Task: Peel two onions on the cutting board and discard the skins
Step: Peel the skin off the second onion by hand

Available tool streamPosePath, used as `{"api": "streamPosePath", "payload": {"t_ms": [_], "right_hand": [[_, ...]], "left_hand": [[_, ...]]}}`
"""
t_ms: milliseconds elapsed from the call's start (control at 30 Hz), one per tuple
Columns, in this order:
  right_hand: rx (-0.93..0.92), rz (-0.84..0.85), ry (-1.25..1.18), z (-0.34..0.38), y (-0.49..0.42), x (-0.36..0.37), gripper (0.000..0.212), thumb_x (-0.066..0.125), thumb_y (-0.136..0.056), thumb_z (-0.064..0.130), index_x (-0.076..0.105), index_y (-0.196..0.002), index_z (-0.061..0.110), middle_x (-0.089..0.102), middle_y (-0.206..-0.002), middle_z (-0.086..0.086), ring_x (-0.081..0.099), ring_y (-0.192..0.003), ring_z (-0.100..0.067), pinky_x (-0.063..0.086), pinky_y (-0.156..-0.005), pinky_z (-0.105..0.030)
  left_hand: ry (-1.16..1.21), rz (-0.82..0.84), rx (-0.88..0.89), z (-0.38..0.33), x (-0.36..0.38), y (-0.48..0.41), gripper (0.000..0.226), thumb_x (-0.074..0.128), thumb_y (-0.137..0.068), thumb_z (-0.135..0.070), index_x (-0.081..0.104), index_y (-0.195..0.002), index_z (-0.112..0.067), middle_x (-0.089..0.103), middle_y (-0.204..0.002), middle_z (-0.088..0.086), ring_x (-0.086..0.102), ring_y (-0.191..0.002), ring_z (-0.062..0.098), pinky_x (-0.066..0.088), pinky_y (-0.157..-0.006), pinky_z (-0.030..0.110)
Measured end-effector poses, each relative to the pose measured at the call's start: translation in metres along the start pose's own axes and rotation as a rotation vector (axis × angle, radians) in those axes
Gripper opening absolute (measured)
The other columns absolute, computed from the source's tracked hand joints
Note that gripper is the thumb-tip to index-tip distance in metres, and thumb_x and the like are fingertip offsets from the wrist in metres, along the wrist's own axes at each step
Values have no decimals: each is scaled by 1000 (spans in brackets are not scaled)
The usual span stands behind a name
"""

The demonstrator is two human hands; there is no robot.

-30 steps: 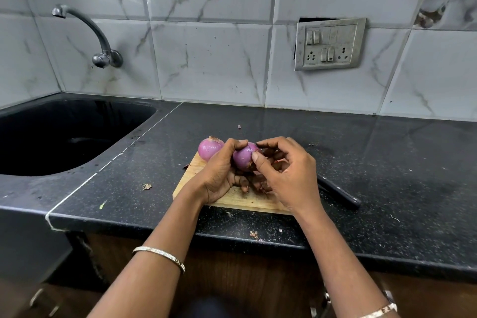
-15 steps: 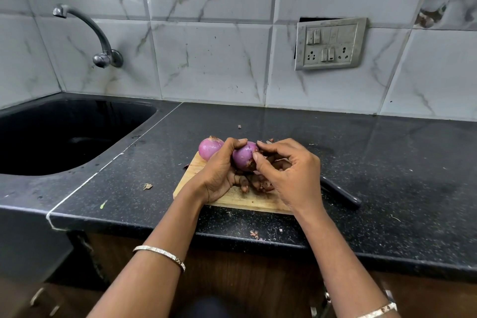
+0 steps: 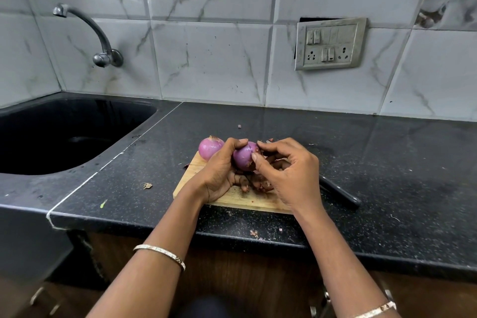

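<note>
Barely changed in the last second: left hand (image 3: 219, 170) keeps its grip closed round the onion (image 3: 244, 159) above the cutting board (image 3: 242, 199), and right hand (image 3: 289, 175) pinches the onion's top. Likely the last scraps; skins (image 3: 260, 183) on the board are undiscarded.

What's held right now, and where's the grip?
The nearer onion, above the cutting board. Left hand cups its left side, thumb over the top; right hand pinches its right end between thumb and forefinger.
</note>
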State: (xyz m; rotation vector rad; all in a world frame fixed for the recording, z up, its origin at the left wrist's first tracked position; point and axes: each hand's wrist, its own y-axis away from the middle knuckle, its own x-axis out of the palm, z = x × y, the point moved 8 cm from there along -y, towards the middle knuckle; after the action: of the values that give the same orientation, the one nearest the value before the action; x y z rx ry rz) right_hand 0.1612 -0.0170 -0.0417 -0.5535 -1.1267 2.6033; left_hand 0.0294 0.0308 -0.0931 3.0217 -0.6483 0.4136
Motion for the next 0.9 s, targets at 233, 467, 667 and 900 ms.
{"api": "streamPosePath", "payload": {"t_ms": [233, 467, 667, 900], "right_hand": [[11, -20, 21, 0, 0, -3, 18, 78, -82, 7, 82, -96, 18, 74, -91, 13, 70, -87, -3, 58, -81, -30], [15, -6, 12, 2, -1, -2, 10, 84, -82, 19, 81, -92, 17, 73, -88, 9, 70, -82, -6, 55, -75, -21], [18, -25, 30, 0, -1, -3, 10, 79, -83, 9, 81, -89, 17, 73, -87, 12, 69, -84, -5, 55, -79, -23], [32, -1, 6, 0, -1, -2, 7, 84, -83, 19, 80, -88, 16, 72, -86, 9, 68, -81, -6, 51, -73, -15]], "left_hand": [[-13, -6, 0, -2, 1, 3, 46, 37, -104, -38, 64, -109, 0, 68, -82, 24, 65, -53, 27, 45, -36, 25], [-18, -17, 6, -2, 2, 3, 43, 37, -104, -35, 65, -107, -3, 69, -83, 21, 66, -54, 27, 46, -35, 24], [-40, -1, -5, -2, 3, 3, 49, 36, -103, -37, 64, -104, 3, 68, -77, 23, 64, -53, 28, 45, -36, 24], [-43, 10, 9, -3, 4, 3, 46, 36, -103, -35, 65, -106, 0, 68, -81, 24, 64, -54, 28, 45, -36, 25]]}}
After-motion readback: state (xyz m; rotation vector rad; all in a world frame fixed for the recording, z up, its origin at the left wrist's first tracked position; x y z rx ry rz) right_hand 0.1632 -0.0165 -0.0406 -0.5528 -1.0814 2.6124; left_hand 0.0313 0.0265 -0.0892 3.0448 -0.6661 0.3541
